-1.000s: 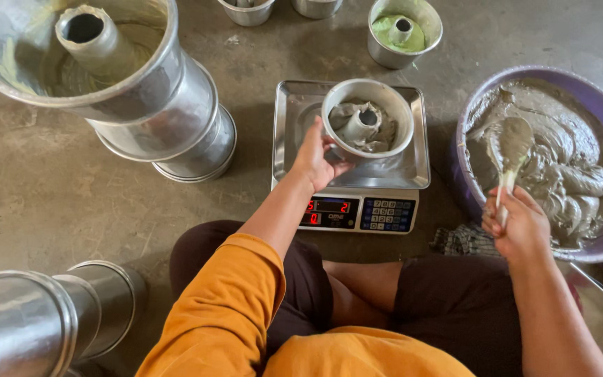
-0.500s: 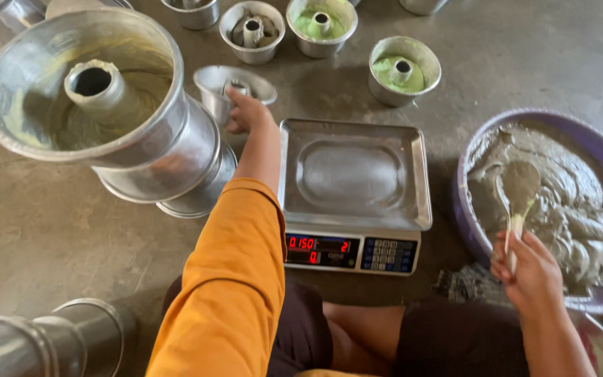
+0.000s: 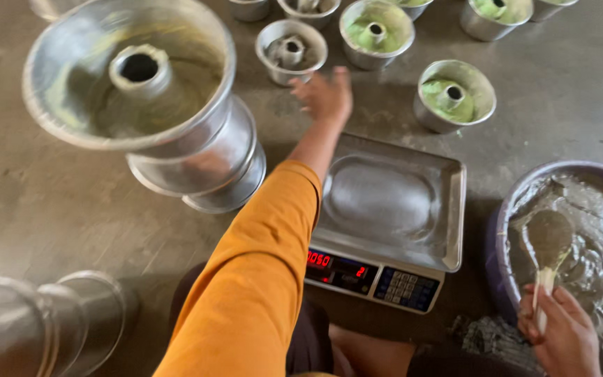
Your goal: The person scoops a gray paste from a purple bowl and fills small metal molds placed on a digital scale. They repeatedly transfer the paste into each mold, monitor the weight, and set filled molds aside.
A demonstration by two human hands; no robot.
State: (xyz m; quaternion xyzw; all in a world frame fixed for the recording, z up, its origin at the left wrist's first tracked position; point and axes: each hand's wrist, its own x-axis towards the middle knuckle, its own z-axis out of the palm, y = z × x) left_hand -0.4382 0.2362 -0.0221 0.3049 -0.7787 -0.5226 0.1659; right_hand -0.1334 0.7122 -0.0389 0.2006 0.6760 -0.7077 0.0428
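Observation:
My left hand [image 3: 324, 94] reaches out over the floor with fingers spread, holding nothing, just in front of a small metal ring mould with grey batter [image 3: 291, 50]. My right hand [image 3: 560, 335] grips the handle of a ladle [image 3: 547, 241] that rests in grey batter inside a purple basin [image 3: 500, 230]. Between them stands a digital scale [image 3: 385, 209] with a bare steel pan and a lit red display.
A stack of large metal ring moulds [image 3: 148, 105] stands at the left. More small moulds with green batter [image 3: 453, 94] line the back. Further metal moulds [image 3: 36, 328] lie on their side at the lower left. The floor is grey concrete.
My left hand lifted the grey-batter mould off the scale, set it on the floor at the back and let go. The right hand stays on the ladle.

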